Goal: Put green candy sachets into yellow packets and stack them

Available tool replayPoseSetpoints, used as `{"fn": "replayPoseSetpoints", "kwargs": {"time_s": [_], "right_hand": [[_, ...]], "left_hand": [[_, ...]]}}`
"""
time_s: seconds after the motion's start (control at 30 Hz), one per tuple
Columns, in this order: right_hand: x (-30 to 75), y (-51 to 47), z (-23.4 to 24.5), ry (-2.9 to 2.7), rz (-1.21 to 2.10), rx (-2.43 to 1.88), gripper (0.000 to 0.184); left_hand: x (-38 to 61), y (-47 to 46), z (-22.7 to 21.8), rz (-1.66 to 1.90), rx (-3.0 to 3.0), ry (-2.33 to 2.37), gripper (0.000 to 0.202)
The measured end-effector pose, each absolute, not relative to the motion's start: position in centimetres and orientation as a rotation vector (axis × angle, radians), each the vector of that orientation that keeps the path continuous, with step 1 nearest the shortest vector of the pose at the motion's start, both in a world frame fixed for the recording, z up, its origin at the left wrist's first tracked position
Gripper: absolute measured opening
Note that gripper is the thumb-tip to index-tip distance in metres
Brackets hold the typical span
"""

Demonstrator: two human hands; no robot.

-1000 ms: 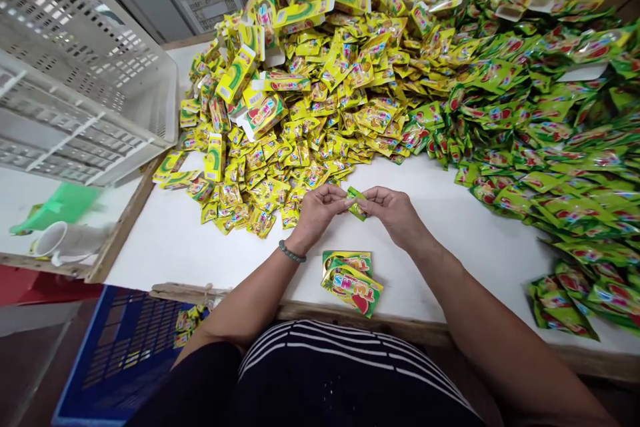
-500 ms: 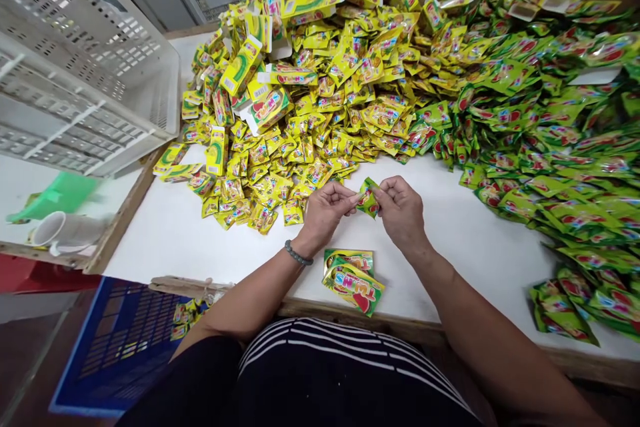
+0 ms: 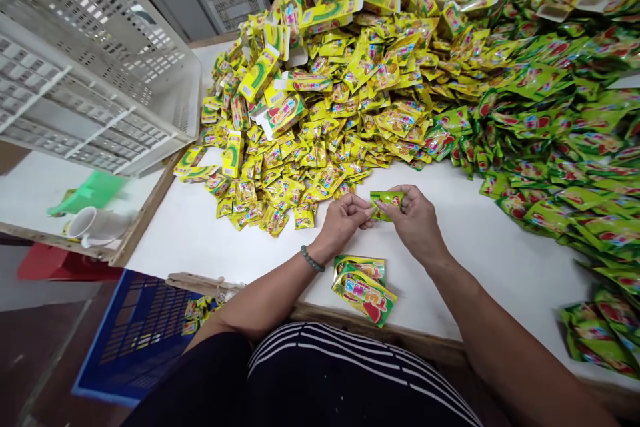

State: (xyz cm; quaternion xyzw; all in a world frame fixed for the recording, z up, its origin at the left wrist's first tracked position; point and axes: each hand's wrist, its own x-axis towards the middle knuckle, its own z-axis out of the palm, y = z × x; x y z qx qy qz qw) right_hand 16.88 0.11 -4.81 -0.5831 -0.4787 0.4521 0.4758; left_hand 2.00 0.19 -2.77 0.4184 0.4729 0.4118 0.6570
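Observation:
A small green candy packet with a watermelon print is held up over the white tabletop, between my two hands. My right hand is closed on it, thumb across its front. The fingers of my left hand, which has a bead bracelet at the wrist, are pinched at the packet's left edge. Below my hands, near the table edge, two flat printed candy boxes marked "TWINS" lie overlapping. Just beyond my left hand begins a heap of yellow candy packets.
Yellow cartons top the heap. Green packets are piled along the right. A white plastic crate stands tilted at left, near a white mug. A blue crate sits below the wooden table edge.
The green packet has turned from a slant to nearly level, its printed face showing more. My right thumb now lies across it. The whole view has shifted slightly.

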Motion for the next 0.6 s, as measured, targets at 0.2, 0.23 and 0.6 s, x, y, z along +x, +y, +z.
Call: {"fn": "replayPoseSetpoints", "kwargs": {"time_s": [0.2,0.23,0.6], "right_hand": [[17.8,1.0,-5.3,-1.710,0.706,-1.886,0.016],[17.9,1.2,-5.3,-1.767,0.671,-1.923,0.015],[18.8,1.8,-5.2,-1.603,0.888,-1.789,0.043]], "left_hand": [[0.0,2.2,-1.5,0.847,1.533,1.571,0.013],[-0.6,2.9,-1.2,0.837,1.666,1.762,0.014],[-2.6,5.9,-3.0,0.555,1.971,2.166,0.034]]}}
